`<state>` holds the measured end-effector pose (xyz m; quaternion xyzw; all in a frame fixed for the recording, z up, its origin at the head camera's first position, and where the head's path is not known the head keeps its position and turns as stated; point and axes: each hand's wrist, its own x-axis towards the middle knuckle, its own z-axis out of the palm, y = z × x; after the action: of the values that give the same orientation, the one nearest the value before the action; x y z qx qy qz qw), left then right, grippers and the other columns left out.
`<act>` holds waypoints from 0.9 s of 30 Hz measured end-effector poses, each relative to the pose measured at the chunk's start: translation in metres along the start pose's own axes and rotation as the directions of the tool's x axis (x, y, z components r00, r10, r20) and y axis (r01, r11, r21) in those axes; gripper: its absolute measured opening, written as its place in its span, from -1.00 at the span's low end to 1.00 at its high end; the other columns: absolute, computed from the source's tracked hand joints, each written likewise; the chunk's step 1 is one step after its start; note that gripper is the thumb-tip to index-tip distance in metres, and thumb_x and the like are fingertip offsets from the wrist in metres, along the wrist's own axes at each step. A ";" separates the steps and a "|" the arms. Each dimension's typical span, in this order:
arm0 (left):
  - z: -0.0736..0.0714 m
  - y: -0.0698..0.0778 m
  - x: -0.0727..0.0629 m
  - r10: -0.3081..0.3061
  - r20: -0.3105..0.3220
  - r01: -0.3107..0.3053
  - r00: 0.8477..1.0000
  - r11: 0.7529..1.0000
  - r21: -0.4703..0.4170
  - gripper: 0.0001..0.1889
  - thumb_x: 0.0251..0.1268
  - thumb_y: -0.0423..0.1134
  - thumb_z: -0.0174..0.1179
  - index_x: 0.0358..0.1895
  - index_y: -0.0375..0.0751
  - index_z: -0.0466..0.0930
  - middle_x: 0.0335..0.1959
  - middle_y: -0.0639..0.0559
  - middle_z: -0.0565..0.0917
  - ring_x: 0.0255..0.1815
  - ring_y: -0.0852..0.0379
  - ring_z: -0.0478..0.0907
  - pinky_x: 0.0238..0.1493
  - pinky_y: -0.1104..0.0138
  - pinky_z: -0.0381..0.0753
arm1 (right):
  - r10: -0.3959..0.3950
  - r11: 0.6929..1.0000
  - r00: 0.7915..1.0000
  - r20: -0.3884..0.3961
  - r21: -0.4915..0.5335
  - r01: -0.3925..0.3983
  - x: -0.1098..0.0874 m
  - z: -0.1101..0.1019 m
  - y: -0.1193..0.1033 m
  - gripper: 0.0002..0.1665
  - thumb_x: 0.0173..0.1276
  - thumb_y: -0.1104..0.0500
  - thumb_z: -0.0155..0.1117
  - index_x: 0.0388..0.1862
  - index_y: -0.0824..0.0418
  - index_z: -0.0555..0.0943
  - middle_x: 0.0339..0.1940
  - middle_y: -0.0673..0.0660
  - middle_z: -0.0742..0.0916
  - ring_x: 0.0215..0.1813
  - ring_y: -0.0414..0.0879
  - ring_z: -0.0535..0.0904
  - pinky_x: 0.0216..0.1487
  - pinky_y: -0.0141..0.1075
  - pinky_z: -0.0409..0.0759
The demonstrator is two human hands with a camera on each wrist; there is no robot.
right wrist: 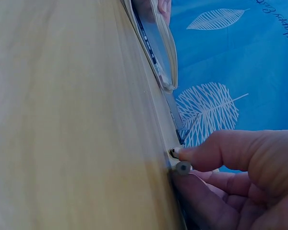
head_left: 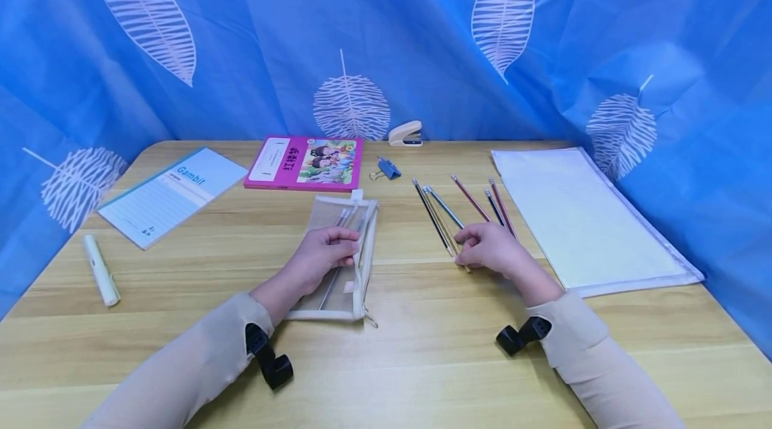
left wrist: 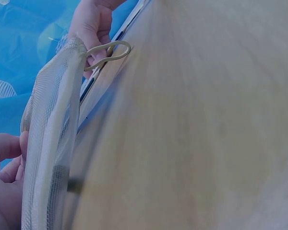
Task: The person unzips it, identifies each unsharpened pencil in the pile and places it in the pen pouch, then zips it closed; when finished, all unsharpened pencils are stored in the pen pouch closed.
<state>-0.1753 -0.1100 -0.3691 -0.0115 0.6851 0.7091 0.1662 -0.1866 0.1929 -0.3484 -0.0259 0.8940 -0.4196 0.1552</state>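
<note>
My left hand (head_left: 322, 258) grips the open zipped side of a see-through mesh pencil pouch (head_left: 326, 211) that lies on the table. Slim pencils (head_left: 344, 216) show inside the mesh. In the left wrist view the pouch (left wrist: 45, 110) stands up beside the fingers, with its zipper pull loop (left wrist: 127, 48) sticking out. To the right, my right hand (head_left: 497, 251) is low over several loose pencils (head_left: 470, 198), fanned out on the wood. Thumb and fingers pinch pencil ends (right wrist: 183, 167) in the right wrist view; the hand hides part of the other pencils.
A white mesh-edged bag (head_left: 591, 221) lies at the right. Behind are a pink book (head_left: 328, 161), a blue binder clip (head_left: 389, 167) and a stapler (head_left: 406, 134). A notebook (head_left: 171, 198) and a pale marker (head_left: 101, 271) lie left. A blue curtain (head_left: 422, 27) borders the table.
</note>
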 end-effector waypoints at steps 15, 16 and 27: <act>0.000 0.003 0.000 -0.016 -0.020 0.015 1.000 1.000 -0.014 -0.68 0.21 -0.48 0.09 0.03 -0.53 0.44 -0.37 0.01 0.56 -0.52 0.26 0.51 -0.38 0.48 0.59 | 0.074 0.959 0.997 0.034 0.273 -0.081 0.001 0.002 -0.001 -0.45 0.02 0.48 0.07 0.08 0.55 0.35 -0.37 0.08 0.49 -0.38 -0.17 0.52 -0.28 -0.32 0.64; 0.000 0.003 0.000 -0.014 -0.019 0.014 1.000 1.000 -0.015 -0.68 0.21 -0.48 0.09 0.04 -0.54 0.44 -0.37 0.01 0.56 -0.52 0.27 0.51 -0.39 0.48 0.59 | 0.067 0.951 0.997 0.040 0.298 -0.076 0.000 0.003 -0.002 -0.43 0.01 0.48 0.06 0.09 0.56 0.33 -0.38 0.08 0.48 -0.38 -0.17 0.53 -0.26 -0.31 0.64; 0.001 0.003 -0.001 -0.004 -0.016 0.004 1.000 1.000 -0.008 -0.68 0.21 -0.50 0.09 0.04 -0.56 0.43 -0.37 0.04 0.56 -0.54 0.27 0.51 -0.40 0.49 0.58 | 0.015 0.878 0.994 0.104 0.474 -0.063 -0.007 0.018 -0.014 -0.43 0.06 0.49 0.11 0.12 0.55 0.27 -0.37 0.06 0.51 -0.41 -0.17 0.55 -0.32 -0.35 0.64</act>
<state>-0.1754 -0.1095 -0.3656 -0.0194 0.6836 0.7114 0.1621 -0.1756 0.1719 -0.3462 0.0104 0.7551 -0.6215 0.2086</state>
